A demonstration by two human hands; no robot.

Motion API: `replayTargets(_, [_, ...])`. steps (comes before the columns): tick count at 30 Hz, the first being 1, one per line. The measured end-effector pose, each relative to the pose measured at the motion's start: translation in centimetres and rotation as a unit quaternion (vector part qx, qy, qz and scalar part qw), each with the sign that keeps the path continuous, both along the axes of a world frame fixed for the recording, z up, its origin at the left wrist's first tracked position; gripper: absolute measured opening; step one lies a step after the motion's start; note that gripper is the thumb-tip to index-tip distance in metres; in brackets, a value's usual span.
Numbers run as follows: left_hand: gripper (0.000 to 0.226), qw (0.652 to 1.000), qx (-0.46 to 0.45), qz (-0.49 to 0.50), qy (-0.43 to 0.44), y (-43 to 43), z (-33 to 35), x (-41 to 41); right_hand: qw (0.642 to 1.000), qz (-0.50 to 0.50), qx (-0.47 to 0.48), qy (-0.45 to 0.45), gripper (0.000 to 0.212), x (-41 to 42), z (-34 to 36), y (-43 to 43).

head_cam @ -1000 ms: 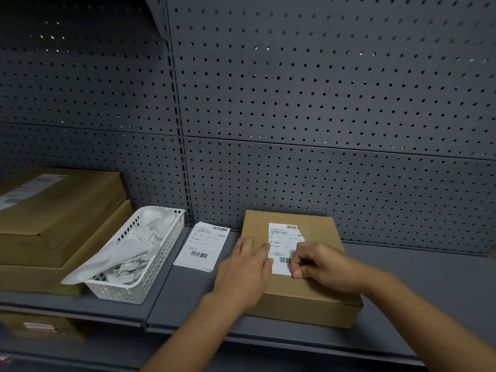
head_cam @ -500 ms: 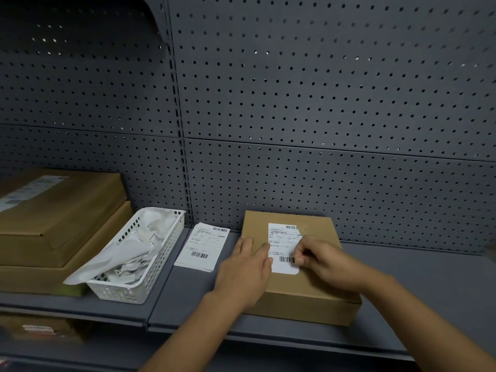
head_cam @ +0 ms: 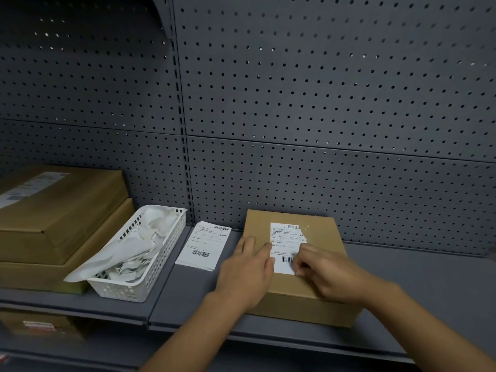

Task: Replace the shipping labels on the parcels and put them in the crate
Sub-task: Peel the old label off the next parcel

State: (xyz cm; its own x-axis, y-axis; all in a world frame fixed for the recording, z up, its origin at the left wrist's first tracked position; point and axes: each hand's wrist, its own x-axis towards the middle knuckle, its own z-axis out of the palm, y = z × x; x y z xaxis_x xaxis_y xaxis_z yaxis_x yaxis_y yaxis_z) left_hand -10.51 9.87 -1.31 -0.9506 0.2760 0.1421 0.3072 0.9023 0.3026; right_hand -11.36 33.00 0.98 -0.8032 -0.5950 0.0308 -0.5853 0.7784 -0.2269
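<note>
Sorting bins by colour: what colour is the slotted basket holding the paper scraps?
The basket is white, clearest in the head view.

Your flat brown cardboard parcel (head_cam: 324, 237) lying on the grey shelf (head_cam: 429, 291), white barcoded shipping label (head_cam: 285, 238) on top, spare white labels (head_cam: 204, 245) just left

Head-worn view, forward-down, near shelf (head_cam: 418, 285)

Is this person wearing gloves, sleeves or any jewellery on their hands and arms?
No. The left hand and right hand are bare, with no gloves, rings or watch in view. The left forearm and right forearm are bare too; no sleeve shows within the picture.
</note>
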Motion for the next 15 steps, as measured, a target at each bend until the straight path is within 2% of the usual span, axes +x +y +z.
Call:
replayTargets(3, [0.049, 1.0, -0.006, 0.002, 0.002, 0.1, -0.1, 0.0, 0.998, -0.009, 0.062, 0.001, 0.03, 0.3, 0.3, -0.8])
replayTargets(8, [0.049, 1.0, -0.012, -0.001, 0.003, 0.1, -0.2, -0.1, 0.995, -0.03, 0.096, -0.008, 0.025, 0.2, 0.5, -1.4])
replayTargets(11, [0.049, 1.0, -0.011, -0.002, 0.0, 0.1, -0.1, 0.0, 0.996, -0.041, 0.078, -0.013, 0.023, -0.2, 0.4, -1.5])
replayTargets(15, [0.048, 1.0, -0.011, 0.001, 0.0, 0.1, -0.1, -0.1, 0.997, -0.067, 0.001, -0.025, 0.028, -0.3, 0.1, -1.1])
